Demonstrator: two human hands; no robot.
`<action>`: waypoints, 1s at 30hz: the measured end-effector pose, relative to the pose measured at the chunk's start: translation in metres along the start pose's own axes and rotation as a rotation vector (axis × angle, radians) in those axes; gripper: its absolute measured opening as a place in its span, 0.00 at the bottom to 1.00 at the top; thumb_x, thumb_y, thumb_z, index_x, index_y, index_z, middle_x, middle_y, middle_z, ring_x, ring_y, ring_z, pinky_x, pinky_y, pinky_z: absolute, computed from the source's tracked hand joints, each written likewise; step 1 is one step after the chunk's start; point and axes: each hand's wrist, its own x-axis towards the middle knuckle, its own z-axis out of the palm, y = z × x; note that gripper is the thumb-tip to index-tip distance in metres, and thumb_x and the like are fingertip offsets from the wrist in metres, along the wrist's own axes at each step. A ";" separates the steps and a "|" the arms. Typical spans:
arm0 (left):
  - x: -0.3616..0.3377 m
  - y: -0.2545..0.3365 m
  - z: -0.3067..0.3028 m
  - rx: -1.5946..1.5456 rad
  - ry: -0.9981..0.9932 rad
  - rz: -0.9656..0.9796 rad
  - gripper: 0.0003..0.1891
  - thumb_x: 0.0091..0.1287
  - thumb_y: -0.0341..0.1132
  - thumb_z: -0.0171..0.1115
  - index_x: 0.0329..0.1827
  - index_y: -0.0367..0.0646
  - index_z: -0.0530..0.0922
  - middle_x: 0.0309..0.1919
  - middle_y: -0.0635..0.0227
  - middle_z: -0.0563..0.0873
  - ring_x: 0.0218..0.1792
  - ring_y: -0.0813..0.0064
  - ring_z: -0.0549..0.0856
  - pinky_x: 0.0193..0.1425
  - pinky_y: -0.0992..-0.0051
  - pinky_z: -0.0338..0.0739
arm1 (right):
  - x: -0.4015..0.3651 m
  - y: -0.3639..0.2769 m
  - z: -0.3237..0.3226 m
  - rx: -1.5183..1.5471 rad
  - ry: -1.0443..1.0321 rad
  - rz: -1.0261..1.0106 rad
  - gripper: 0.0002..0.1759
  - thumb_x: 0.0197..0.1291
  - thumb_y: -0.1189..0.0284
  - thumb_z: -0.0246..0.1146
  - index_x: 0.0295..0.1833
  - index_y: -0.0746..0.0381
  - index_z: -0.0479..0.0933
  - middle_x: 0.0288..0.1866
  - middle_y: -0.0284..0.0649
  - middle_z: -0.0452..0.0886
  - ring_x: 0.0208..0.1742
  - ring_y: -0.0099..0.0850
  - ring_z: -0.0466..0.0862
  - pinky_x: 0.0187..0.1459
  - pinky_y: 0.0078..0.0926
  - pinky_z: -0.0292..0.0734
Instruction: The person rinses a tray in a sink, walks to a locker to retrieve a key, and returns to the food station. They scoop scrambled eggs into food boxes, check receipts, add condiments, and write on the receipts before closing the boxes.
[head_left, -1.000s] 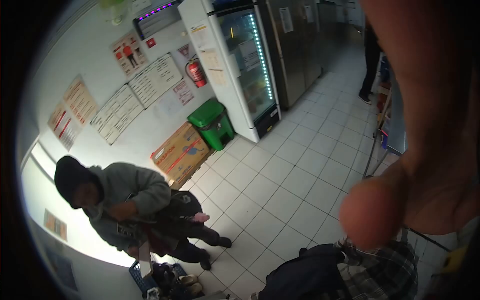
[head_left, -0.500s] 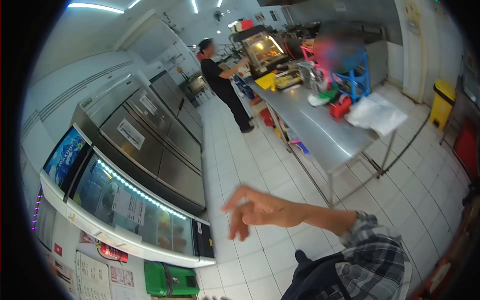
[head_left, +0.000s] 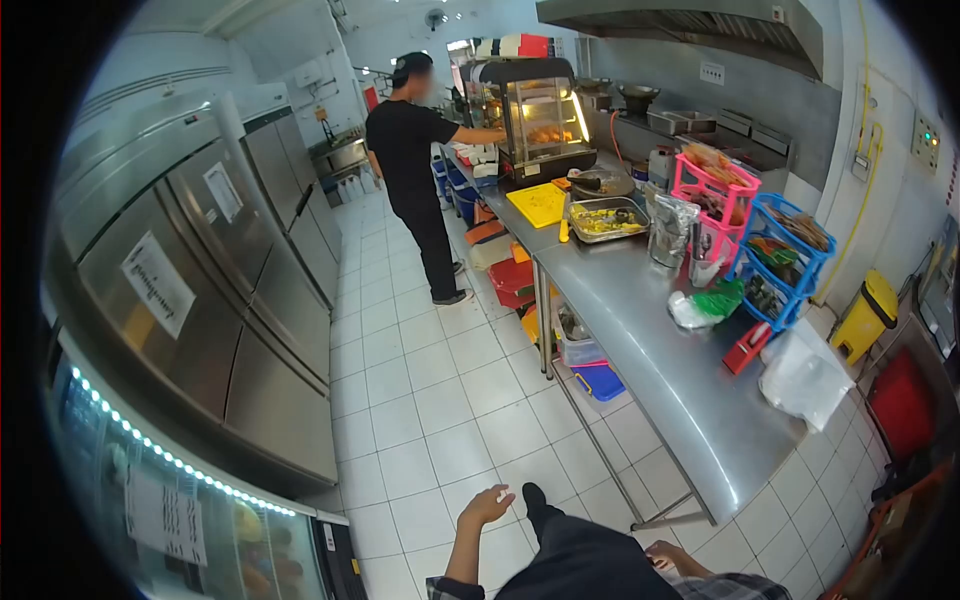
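Low in the view, my left hand [head_left: 485, 507] hangs over the tiled floor, loosely bent with its fingers apart and nothing in it. My right hand [head_left: 668, 557] is at the bottom edge beside my dark-clothed leg; its fingers are slightly curled, and I see nothing held. Closest to that hand is the near end of a long steel table [head_left: 660, 340]. Left of my left hand stands a glass-front drinks fridge [head_left: 200, 500] with a lit strip.
A co-worker [head_left: 412, 170] in black reaches toward a heated display case [head_left: 545, 120]. On the table are a yellow cutting board [head_left: 538, 205], a metal food tray [head_left: 608, 220], blue stacked baskets [head_left: 780, 260] and plastic bags [head_left: 805, 380]. Steel refrigerators [head_left: 200, 260] line the left.
My right hand has dropped from in front of me to my side. My left hand has come into fuller view. The view has turned right and moved closer to the table and the co-worker.
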 end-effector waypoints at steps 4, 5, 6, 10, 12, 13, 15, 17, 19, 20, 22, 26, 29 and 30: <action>0.084 -0.147 0.045 -0.368 -0.152 -0.138 0.33 0.68 0.60 0.42 0.65 0.44 0.67 0.63 0.53 0.73 0.65 0.54 0.70 0.65 0.64 0.66 | 0.083 -0.078 -0.014 -0.151 0.113 0.229 0.20 0.59 0.57 0.59 0.44 0.63 0.81 0.38 0.49 0.85 0.35 0.42 0.86 0.34 0.40 0.81; 0.071 -0.159 0.050 -0.530 -0.119 -0.444 0.32 0.68 0.58 0.41 0.64 0.41 0.69 0.62 0.50 0.73 0.63 0.53 0.70 0.64 0.63 0.67 | 0.132 -0.100 -0.026 -0.241 0.027 -0.061 0.19 0.58 0.58 0.60 0.40 0.64 0.81 0.36 0.50 0.84 0.36 0.41 0.86 0.34 0.40 0.81; 0.057 -0.170 0.045 -0.220 -0.043 -0.333 0.30 0.68 0.55 0.40 0.60 0.39 0.72 0.59 0.50 0.75 0.60 0.53 0.73 0.62 0.59 0.69 | 0.201 -0.109 -0.038 -0.314 -0.039 -0.357 0.18 0.56 0.59 0.61 0.37 0.65 0.82 0.35 0.52 0.84 0.37 0.40 0.86 0.35 0.40 0.81; 0.080 -0.204 0.027 -0.345 -0.060 -0.643 0.29 0.68 0.54 0.40 0.58 0.39 0.73 0.58 0.49 0.76 0.59 0.52 0.74 0.61 0.58 0.69 | 0.182 -0.388 -0.055 -0.541 0.373 -0.675 0.24 0.45 0.66 0.60 0.53 0.58 0.75 0.48 0.56 0.79 0.53 0.50 0.79 0.52 0.42 0.75; 0.119 -0.214 0.002 -0.384 -0.047 -0.708 0.28 0.67 0.53 0.40 0.57 0.39 0.73 0.57 0.48 0.76 0.58 0.51 0.75 0.61 0.58 0.69 | 0.139 -0.515 -0.069 -0.507 0.308 -0.681 0.24 0.49 0.70 0.59 0.56 0.54 0.71 0.44 0.55 0.80 0.50 0.51 0.79 0.50 0.44 0.74; 0.144 -0.219 -0.011 -0.396 -0.045 -0.727 0.28 0.67 0.53 0.40 0.57 0.39 0.74 0.56 0.48 0.76 0.58 0.51 0.75 0.60 0.58 0.69 | 0.134 -0.566 -0.073 -0.542 0.306 -0.707 0.23 0.51 0.71 0.58 0.56 0.55 0.70 0.43 0.54 0.80 0.49 0.50 0.79 0.48 0.45 0.74; 0.192 -0.233 -0.042 -0.398 -0.039 -0.739 0.28 0.67 0.52 0.39 0.56 0.39 0.74 0.55 0.48 0.77 0.57 0.50 0.75 0.60 0.57 0.69 | 0.151 -0.646 -0.072 -0.499 0.463 -0.861 0.20 0.54 0.71 0.58 0.55 0.55 0.70 0.39 0.53 0.81 0.45 0.50 0.81 0.45 0.45 0.75; 0.244 -0.251 -0.076 -0.386 -0.031 -0.735 0.27 0.67 0.51 0.39 0.55 0.39 0.75 0.54 0.47 0.77 0.56 0.49 0.76 0.60 0.57 0.70 | 0.147 -0.708 -0.072 -0.400 0.457 -0.939 0.20 0.55 0.69 0.58 0.55 0.56 0.70 0.37 0.52 0.81 0.43 0.48 0.81 0.44 0.43 0.75; 0.297 -0.272 -0.113 -0.368 -0.019 -0.716 0.27 0.67 0.51 0.39 0.54 0.39 0.75 0.54 0.47 0.78 0.56 0.49 0.76 0.60 0.56 0.70 | 0.147 -0.762 -0.071 -0.313 0.441 -1.027 0.20 0.56 0.67 0.58 0.56 0.56 0.70 0.35 0.51 0.82 0.41 0.47 0.82 0.43 0.41 0.76; 0.324 -0.285 -0.132 -0.354 -0.010 -0.708 0.26 0.67 0.50 0.39 0.54 0.39 0.75 0.53 0.47 0.78 0.55 0.48 0.77 0.59 0.56 0.70 | 0.164 -0.778 -0.073 -0.318 0.413 -0.996 0.20 0.57 0.66 0.58 0.56 0.56 0.70 0.34 0.49 0.82 0.39 0.46 0.83 0.44 0.40 0.76; 0.387 -0.320 -0.171 -0.249 0.009 -0.661 0.26 0.67 0.50 0.39 0.53 0.39 0.76 0.52 0.46 0.79 0.55 0.48 0.77 0.59 0.55 0.70 | 0.191 -0.798 -0.082 -0.314 0.308 -0.888 0.20 0.58 0.64 0.58 0.56 0.56 0.70 0.36 0.46 0.82 0.38 0.42 0.83 0.44 0.38 0.77; 0.536 -0.318 -0.341 0.047 0.324 -0.291 0.22 0.67 0.48 0.42 0.52 0.43 0.77 0.47 0.47 0.81 0.52 0.48 0.79 0.56 0.55 0.72 | 0.353 -0.741 -0.108 -0.440 0.156 -0.705 0.24 0.58 0.67 0.56 0.61 0.57 0.69 0.59 0.49 0.74 0.50 0.40 0.79 0.55 0.35 0.73; 0.659 -0.290 -0.454 -0.464 0.536 -0.101 0.16 0.68 0.40 0.50 0.54 0.43 0.75 0.41 0.54 0.84 0.42 0.61 0.84 0.44 0.66 0.80 | 0.391 -0.689 -0.106 -0.310 0.642 -0.742 0.26 0.49 0.68 0.60 0.57 0.59 0.70 0.36 0.44 0.83 0.29 0.39 0.84 0.30 0.34 0.80; 0.687 -0.253 -0.496 -0.574 0.550 -0.046 0.15 0.69 0.38 0.50 0.54 0.41 0.75 0.40 0.55 0.84 0.40 0.67 0.85 0.42 0.70 0.82 | 0.388 -0.691 -0.107 0.042 0.508 -0.270 0.21 0.50 0.69 0.60 0.52 0.62 0.73 0.36 0.43 0.84 0.31 0.38 0.84 0.33 0.37 0.81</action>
